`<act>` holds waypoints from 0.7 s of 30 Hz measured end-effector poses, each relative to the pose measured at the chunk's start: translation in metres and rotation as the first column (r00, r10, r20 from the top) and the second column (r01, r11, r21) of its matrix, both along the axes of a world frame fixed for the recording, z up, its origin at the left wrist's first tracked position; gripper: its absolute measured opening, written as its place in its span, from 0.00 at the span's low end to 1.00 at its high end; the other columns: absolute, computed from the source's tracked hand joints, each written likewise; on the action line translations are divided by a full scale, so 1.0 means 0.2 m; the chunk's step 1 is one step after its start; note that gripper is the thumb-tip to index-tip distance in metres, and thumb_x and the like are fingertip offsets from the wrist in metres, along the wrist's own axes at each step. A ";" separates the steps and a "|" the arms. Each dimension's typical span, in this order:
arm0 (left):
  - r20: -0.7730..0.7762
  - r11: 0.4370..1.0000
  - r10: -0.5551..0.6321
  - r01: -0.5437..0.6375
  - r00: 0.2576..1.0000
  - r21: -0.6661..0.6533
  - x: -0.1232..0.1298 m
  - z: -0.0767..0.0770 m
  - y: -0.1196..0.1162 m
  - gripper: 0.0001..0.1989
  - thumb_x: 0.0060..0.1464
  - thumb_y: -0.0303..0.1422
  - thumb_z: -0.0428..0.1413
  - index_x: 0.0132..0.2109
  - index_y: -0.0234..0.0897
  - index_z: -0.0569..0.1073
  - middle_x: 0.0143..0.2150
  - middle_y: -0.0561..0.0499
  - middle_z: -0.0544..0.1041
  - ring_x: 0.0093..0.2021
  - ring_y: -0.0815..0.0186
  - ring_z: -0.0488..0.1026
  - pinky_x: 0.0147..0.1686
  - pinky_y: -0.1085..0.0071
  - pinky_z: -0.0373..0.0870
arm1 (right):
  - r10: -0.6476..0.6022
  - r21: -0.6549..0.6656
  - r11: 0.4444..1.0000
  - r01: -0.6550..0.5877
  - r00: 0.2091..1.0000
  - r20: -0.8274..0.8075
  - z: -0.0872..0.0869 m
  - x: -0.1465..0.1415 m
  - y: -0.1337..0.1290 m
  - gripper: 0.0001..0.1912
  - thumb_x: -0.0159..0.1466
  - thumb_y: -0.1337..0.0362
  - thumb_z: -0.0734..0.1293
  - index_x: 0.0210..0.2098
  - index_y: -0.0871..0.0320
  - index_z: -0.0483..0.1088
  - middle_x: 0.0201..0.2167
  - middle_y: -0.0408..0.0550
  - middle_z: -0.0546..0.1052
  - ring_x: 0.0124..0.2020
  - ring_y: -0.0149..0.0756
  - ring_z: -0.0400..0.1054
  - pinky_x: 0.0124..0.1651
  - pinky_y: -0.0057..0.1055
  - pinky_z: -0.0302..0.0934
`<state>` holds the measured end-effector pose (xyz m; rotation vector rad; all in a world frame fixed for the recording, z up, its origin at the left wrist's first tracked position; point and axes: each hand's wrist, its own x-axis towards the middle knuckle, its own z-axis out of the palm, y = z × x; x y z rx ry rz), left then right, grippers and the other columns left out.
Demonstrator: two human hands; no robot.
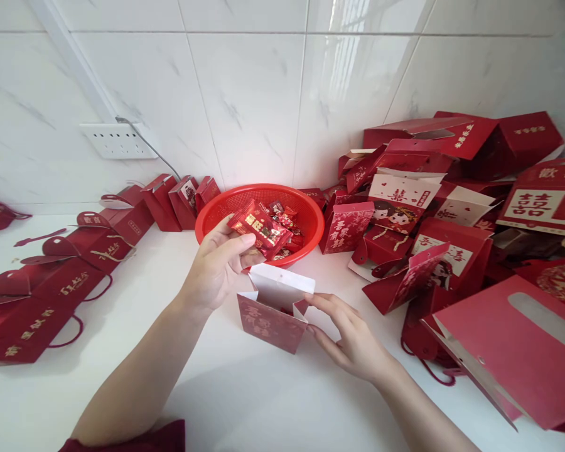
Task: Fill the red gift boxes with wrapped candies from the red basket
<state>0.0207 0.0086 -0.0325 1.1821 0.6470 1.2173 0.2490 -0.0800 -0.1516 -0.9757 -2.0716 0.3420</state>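
My left hand (221,263) is closed on red wrapped candy packets (258,227), held above the front edge of a red plastic basket (313,242). More small wrapped sweets (289,220) lie in that basket. Just in front of it, an open red paper box (273,326) stands on the white table with its white inner flap raised. The thumb and fingers of my right hand (343,333) pinch this box at its right side. Something red shows inside the box, too small to make out.
Red boxes (70,282) with cord handles stand in a row at the left. A large heap of red boxes and bags (400,207) fills the right side. A tiled wall with a socket panel (117,140) rises behind the table.
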 end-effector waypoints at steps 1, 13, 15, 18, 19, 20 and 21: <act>0.008 1.000 0.008 -0.008 1.000 0.000 0.00 0.00 0.00 0.11 0.53 0.30 0.62 0.44 0.40 0.75 0.40 0.53 0.81 0.37 0.67 0.80 0.33 0.76 0.79 | -0.001 -0.001 1.000 0.001 1.000 0.001 0.00 0.00 0.00 0.27 0.68 0.69 0.62 0.65 0.52 0.54 0.52 0.54 0.73 0.52 0.42 0.70 0.51 0.42 0.69; -0.462 0.892 0.084 0.140 0.883 0.430 -0.12 0.14 -0.16 0.10 0.50 0.25 0.63 0.39 0.45 0.80 0.40 0.48 0.82 0.41 0.55 0.81 0.42 0.60 0.80 | 0.016 -0.005 1.000 -0.016 1.000 -0.002 0.01 0.01 0.00 0.29 0.68 0.70 0.63 0.66 0.52 0.54 0.52 0.54 0.73 0.51 0.41 0.70 0.51 0.42 0.68; -0.620 0.890 0.066 0.235 0.782 0.391 -0.14 0.15 -0.16 0.10 0.51 0.27 0.62 0.40 0.47 0.81 0.40 0.48 0.82 0.40 0.56 0.80 0.42 0.62 0.79 | 0.019 -0.016 1.000 -0.019 1.000 0.001 0.00 0.00 0.00 0.29 0.68 0.70 0.63 0.66 0.52 0.54 0.52 0.54 0.73 0.51 0.41 0.69 0.51 0.41 0.68; -0.834 0.847 0.067 0.410 0.548 0.337 -0.14 0.12 -0.12 0.14 0.56 0.30 0.59 0.48 0.50 0.79 0.46 0.49 0.81 0.49 0.55 0.78 0.49 0.63 0.75 | 0.010 -0.010 1.000 -0.009 1.000 0.012 0.00 0.00 0.00 0.29 0.68 0.69 0.63 0.66 0.52 0.54 0.53 0.54 0.73 0.51 0.41 0.69 0.52 0.41 0.68; -0.859 0.830 0.107 0.431 0.500 0.354 -0.14 0.10 -0.09 0.16 0.57 0.32 0.59 0.51 0.51 0.78 0.50 0.50 0.79 0.53 0.55 0.75 0.54 0.62 0.72 | 0.008 0.000 1.000 -0.008 1.000 0.014 0.00 0.00 0.00 0.29 0.68 0.69 0.64 0.66 0.52 0.54 0.53 0.54 0.73 0.52 0.41 0.69 0.52 0.41 0.67; -0.866 0.816 0.152 0.434 0.476 0.382 -0.14 0.08 -0.07 0.18 0.56 0.33 0.59 0.55 0.51 0.76 0.55 0.50 0.77 0.58 0.54 0.71 0.58 0.61 0.68 | 0.009 0.012 1.000 -0.009 1.000 0.014 0.01 0.00 -0.01 0.29 0.67 0.69 0.64 0.66 0.53 0.54 0.53 0.54 0.72 0.52 0.41 0.69 0.53 0.41 0.67; -0.870 0.810 0.180 0.432 0.459 0.396 -0.15 0.06 -0.05 0.23 0.55 0.35 0.61 0.58 0.52 0.72 0.59 0.50 0.74 0.62 0.53 0.68 0.61 0.60 0.65 | 0.012 0.023 1.000 -0.012 1.000 0.016 0.01 0.00 -0.01 0.29 0.67 0.68 0.64 0.66 0.53 0.54 0.53 0.55 0.72 0.53 0.42 0.68 0.53 0.42 0.67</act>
